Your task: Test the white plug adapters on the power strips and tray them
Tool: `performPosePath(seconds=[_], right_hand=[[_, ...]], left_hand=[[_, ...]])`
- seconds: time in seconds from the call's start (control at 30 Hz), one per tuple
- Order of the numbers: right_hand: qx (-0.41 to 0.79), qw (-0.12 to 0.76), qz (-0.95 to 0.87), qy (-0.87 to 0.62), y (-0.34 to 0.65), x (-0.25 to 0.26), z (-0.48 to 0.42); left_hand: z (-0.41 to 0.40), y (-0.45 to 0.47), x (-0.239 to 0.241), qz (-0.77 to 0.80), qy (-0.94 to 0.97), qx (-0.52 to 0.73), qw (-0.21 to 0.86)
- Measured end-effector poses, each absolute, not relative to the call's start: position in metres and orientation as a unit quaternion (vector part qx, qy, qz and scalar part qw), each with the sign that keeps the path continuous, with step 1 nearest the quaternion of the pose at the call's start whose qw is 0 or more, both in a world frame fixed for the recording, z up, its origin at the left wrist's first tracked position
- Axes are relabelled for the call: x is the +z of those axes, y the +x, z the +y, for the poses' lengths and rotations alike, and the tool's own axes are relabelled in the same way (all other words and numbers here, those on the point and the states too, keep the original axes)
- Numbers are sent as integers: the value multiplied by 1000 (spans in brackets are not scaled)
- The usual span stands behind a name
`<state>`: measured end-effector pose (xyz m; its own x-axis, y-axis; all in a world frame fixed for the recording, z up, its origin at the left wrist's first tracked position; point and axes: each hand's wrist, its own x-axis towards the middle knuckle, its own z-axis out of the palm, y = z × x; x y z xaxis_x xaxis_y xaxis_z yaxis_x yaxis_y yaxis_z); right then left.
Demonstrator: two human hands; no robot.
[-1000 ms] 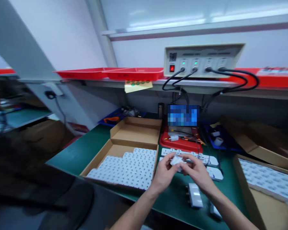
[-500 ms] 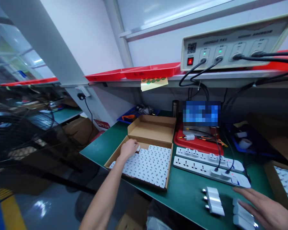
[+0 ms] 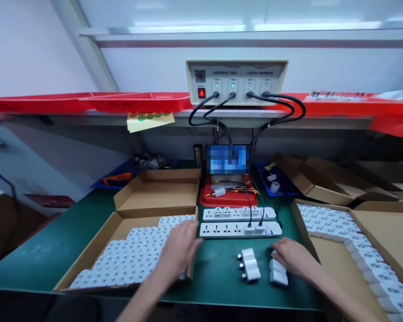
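Observation:
My left hand [image 3: 179,246], slightly blurred, passes over the right side of an open cardboard box [image 3: 83,241]; its thumb stands apart from the fingers and nothing shows in it. White plug adapters [image 3: 134,250] with metal pins fill most of that box in tight rows. At the right, my right hand [image 3: 290,255] has its fingers closed around the far end of a short row of white plug adapters [image 3: 278,273] on the green table. Left of it lies another short row of plug adapters [image 3: 250,264], pins pointing left.
Two white power strips [image 3: 221,230] lie behind the loose adapters. A second box [image 3: 342,264] holds adapters at right. Behind stand a red tray [image 3: 206,197], a small screen [image 3: 227,159] and blue trays. A tester [image 3: 237,82] with black cables sits on the shelf.
The view has swung right. My left hand has left the far left part of the box and moved to its right edge. My right hand has come down onto the adapter row.

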<state>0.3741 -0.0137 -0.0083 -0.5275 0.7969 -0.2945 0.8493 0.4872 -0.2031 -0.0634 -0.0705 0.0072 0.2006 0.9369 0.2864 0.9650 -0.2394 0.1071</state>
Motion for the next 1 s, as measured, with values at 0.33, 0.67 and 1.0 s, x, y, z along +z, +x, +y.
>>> performPosePath(seconds=[0.33, 0.67, 1.0], right_hand=[[-218, -135, 869, 423, 306, 30, 8], [-143, 24, 905, 401, 216, 18, 32], [-142, 7, 907, 396, 224, 24, 23]], left_hand=[[-115, 124, -36, -354, -906, -187, 139], [-130, 85, -17, -434, -865, -248, -49], [-22, -12, 3, -601, -765, -183, -142]])
